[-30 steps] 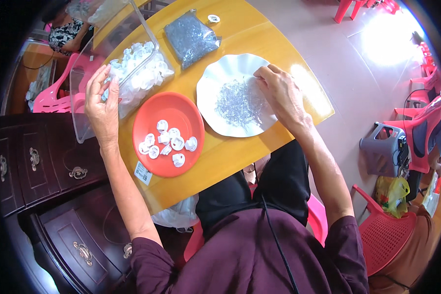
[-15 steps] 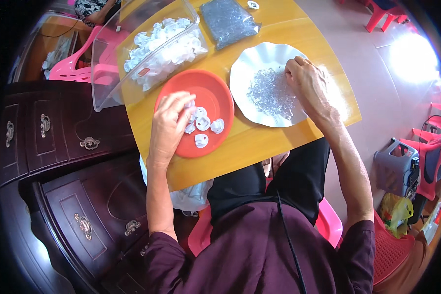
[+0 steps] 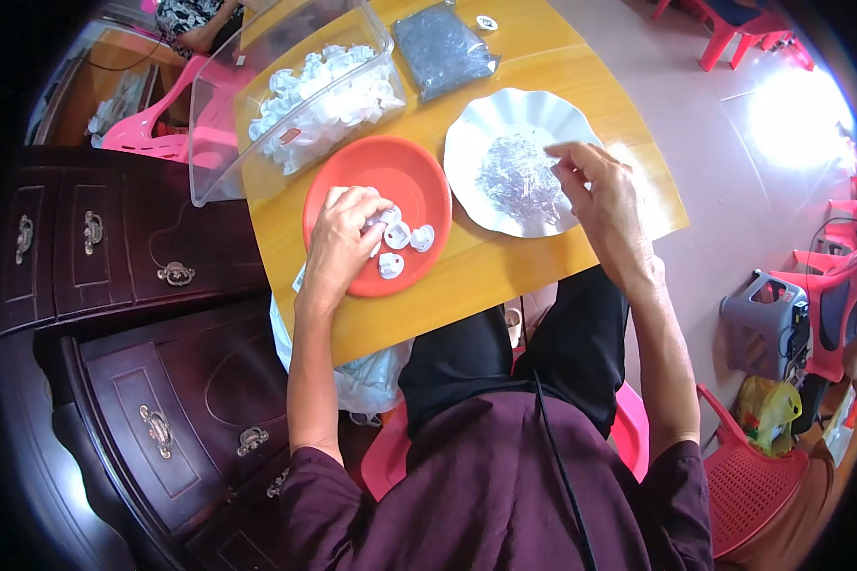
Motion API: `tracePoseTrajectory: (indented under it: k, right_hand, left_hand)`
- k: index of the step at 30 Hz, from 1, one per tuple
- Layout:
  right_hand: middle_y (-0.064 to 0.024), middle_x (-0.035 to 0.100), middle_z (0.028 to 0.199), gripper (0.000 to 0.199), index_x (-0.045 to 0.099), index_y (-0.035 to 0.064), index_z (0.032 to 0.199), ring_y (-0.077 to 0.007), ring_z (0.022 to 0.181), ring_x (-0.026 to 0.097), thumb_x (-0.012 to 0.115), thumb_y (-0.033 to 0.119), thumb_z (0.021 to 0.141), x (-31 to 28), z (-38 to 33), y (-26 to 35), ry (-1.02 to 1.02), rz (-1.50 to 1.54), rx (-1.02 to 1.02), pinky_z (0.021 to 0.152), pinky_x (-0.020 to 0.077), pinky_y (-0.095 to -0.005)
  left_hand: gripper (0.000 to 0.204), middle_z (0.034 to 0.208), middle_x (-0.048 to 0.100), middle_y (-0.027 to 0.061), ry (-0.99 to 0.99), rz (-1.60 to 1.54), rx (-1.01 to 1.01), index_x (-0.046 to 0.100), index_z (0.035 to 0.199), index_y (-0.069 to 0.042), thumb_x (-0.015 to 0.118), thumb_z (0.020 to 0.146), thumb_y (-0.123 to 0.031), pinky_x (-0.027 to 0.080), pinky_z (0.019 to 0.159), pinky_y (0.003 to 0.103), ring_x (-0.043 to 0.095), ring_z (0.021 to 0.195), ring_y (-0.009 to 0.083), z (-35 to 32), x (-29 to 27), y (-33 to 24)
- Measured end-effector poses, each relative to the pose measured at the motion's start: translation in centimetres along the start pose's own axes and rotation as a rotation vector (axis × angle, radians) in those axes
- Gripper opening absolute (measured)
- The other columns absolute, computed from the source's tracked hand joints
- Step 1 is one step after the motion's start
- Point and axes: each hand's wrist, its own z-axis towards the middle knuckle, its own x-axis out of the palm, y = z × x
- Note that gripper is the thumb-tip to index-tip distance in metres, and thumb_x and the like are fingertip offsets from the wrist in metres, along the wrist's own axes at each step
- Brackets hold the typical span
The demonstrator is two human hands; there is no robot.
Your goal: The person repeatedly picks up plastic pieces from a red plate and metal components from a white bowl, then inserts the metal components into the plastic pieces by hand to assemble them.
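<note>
My left hand (image 3: 345, 238) rests on the orange-red plate (image 3: 400, 171), fingers curled over a cluster of small white plastic pieces (image 3: 405, 238). My right hand (image 3: 600, 195) hovers over the right side of the white scalloped plate (image 3: 490, 109). Its thumb and fingertips are pinched on a tiny thin piece from the grey pile (image 3: 519, 176) on that plate. Both plates sit side by side on the yellow wooden table (image 3: 505, 276).
A clear plastic bin (image 3: 219, 124) full of white pieces stands at the table's far left. A bag of grey small parts (image 3: 443, 48) lies behind the plates. Dark wooden drawers (image 3: 162, 276) stand to my left. A white bag (image 3: 371, 376) hangs under the table, and red chairs (image 3: 828, 295) stand on the right.
My left hand moved from the clear bin down onto the orange-red plate and settled on the white pieces. My right hand lifted off the grey pile, fingertips pinched.
</note>
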Motion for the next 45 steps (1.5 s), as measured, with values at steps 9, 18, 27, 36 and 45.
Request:
tracePoseTrajectory:
  k: [9,18,27,36,45]
  right_hand:
    - [0.0003,0.066,0.079,0.013,0.072,0.0052,0.100,-0.0044,0.068,0.057,0.069,0.012,0.089,-0.2,-4.0,2.3,0.157,0.553,0.353,0.060,0.0469,-0.0211]
    - [-0.0035,0.067,0.094,0.020,0.066,0.0035,0.108,-0.0043,0.071,0.055,0.070,0.010,0.090,3.6,-8.2,1.7,0.154,1.348,0.649,0.059,0.0459,-0.0182]
    - [0.0001,0.067,0.091,0.019,0.067,0.0018,0.106,-0.0021,0.078,0.057,0.071,0.012,0.091,3.6,-10.2,1.6,0.066,1.275,0.521,0.062,0.0452,-0.0177]
    - [-0.0060,0.069,0.092,0.011,0.065,-0.0015,0.097,-0.0041,0.070,0.059,0.071,0.000,0.088,4.1,-11.2,0.9,-0.110,0.910,0.222,0.061,0.0484,-0.0174]
    - [-0.0092,0.071,0.096,0.008,0.065,-0.0023,0.094,-0.0034,0.067,0.058,0.071,0.001,0.088,3.0,-11.4,1.5,-0.107,0.891,0.348,0.058,0.0481,-0.0168]
  left_hand:
    - [0.025,0.114,0.064,0.0116,-0.100,-0.237,-0.035,0.065,0.103,-0.002,0.068,0.079,0.004,0.050,0.090,0.035,0.062,0.105,0.0264,-0.8,-0.1,-1.5]
    - [0.027,0.122,0.055,0.0096,0.045,-1.200,-0.137,0.060,0.112,0.002,0.059,0.087,0.012,0.050,0.095,0.029,0.060,0.107,0.0149,-3.0,2.0,-6.9]
    - [0.030,0.121,0.052,0.0073,0.107,-1.214,-0.131,0.065,0.113,0.002,0.060,0.086,0.012,0.049,0.096,0.027,0.057,0.110,0.0136,-3.5,4.3,-10.4]
    - [0.036,0.122,0.056,0.0137,0.019,-1.383,-0.224,0.051,0.123,0.003,0.061,0.089,0.004,0.048,0.100,0.033,0.059,0.113,0.0190,-3.9,6.3,-12.0]
    - [0.030,0.125,0.059,0.0201,-0.080,-1.568,-0.288,0.051,0.122,0.001,0.057,0.092,0.002,0.048,0.104,0.039,0.061,0.117,0.0266,-3.5,7.3,-12.7]
